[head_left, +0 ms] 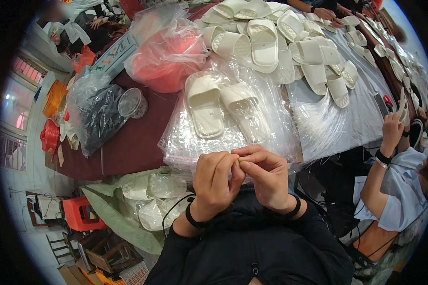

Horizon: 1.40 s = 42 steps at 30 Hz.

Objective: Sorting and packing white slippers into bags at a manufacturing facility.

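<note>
My left hand point(215, 179) and my right hand point(267, 176) meet fingertip to fingertip above the near table edge. Both are closed in a pinch; whatever lies between the fingertips is too small to make out. Just beyond them, a cream slide slipper point(204, 107) rests on a stack of clear plastic bags point(176, 142). To its right a second slipper point(246, 111) lies at a slant, partly under shiny clear film. Neither hand touches the slippers.
A heap of cream slippers point(264, 45) fills the far table beside a bundle of thin clear strips point(321, 123). At left stand a pink plastic bag point(169, 57) and a clear tub point(134, 103). Bagged slippers fill a green sack point(107, 204) below. A co-worker point(390, 190) sits at right.
</note>
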### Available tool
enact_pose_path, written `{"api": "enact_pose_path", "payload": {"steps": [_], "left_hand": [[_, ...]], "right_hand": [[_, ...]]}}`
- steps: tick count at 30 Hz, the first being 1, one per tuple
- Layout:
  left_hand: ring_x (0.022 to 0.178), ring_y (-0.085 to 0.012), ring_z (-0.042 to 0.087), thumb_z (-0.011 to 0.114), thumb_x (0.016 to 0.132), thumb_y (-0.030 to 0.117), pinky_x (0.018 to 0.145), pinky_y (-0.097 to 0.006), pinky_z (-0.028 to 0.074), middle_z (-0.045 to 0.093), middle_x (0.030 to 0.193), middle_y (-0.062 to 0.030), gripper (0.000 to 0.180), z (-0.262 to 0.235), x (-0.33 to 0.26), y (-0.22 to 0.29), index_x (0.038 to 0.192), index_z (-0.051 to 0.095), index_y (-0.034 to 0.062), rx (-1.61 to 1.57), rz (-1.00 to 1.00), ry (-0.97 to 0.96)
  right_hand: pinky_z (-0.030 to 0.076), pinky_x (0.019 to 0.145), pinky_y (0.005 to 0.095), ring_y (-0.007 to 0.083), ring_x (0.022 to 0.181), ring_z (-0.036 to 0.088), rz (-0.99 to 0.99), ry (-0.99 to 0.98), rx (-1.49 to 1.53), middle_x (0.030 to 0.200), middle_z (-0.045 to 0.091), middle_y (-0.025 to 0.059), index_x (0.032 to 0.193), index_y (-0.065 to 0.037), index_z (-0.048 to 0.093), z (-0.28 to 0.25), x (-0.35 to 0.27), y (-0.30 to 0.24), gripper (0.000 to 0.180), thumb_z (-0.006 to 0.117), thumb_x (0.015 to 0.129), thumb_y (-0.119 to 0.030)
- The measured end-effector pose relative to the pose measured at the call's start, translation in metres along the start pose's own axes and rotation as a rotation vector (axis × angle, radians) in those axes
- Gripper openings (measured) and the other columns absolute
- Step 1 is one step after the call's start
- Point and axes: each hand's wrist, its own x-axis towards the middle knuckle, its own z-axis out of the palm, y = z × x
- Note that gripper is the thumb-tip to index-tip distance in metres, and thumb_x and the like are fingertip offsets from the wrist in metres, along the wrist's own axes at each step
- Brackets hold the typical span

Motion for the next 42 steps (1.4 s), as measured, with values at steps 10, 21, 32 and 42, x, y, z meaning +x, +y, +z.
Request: {"api": "enact_pose_path", "payload": {"steps": [10, 21, 32, 42], "left_hand": [[0.066, -0.0245, 0.056, 0.059, 0.075, -0.006, 0.059, -0.031, 0.046, 0.058, 0.077, -0.0132, 0.010, 0.002, 0.000, -0.004, 0.084, 0.057, -0.0037, -0.006, -0.036, 0.047], [0.068, -0.0209, 0.055, 0.055, 0.082, -0.002, 0.061, -0.028, 0.045, 0.057, 0.077, -0.0114, 0.001, -0.009, -0.003, -0.007, 0.083, 0.055, -0.0021, -0.398, -0.302, -0.031], [0.081, -0.0127, 0.056, 0.053, 0.088, 0.003, 0.075, -0.025, 0.045, 0.059, 0.088, -0.0084, 0.010, -0.020, 0.003, -0.006, 0.091, 0.059, -0.0041, -1.295, -0.944, -0.173], [0.085, -0.0153, 0.056, 0.055, 0.087, 0.004, 0.079, -0.027, 0.044, 0.059, 0.090, -0.0113, 0.012, -0.018, -0.003, -0.013, 0.089, 0.061, -0.0055, -1.464, -0.830, -0.179]], "right_hand": [[0.046, 0.088, 0.0321, 0.0210, 0.101, 0.058, 0.003, -0.017, 0.003, 0.113, 0.058, 0.0193, 0.094, 0.005, 0.065, -0.001, 0.000, 0.000, 0.013, 0.057, 0.083, 0.004], [0.043, 0.090, 0.0326, 0.0222, 0.104, 0.055, -0.034, -0.110, -0.092, 0.117, 0.056, 0.0170, 0.096, -0.002, 0.066, -0.001, 0.002, -0.006, 0.015, 0.059, 0.083, -0.001], [0.039, 0.089, 0.0426, 0.0274, 0.107, 0.043, -1.259, -0.096, -1.775, 0.114, 0.044, 0.0040, 0.105, -0.036, 0.063, -0.012, 0.001, -0.015, 0.027, 0.069, 0.079, -0.032], [0.035, 0.096, 0.0413, 0.0202, 0.110, 0.045, -1.362, 0.162, -1.685, 0.106, 0.051, -0.0079, 0.105, -0.040, 0.064, -0.015, 0.005, 0.000, 0.033, 0.073, 0.073, -0.041]]}}
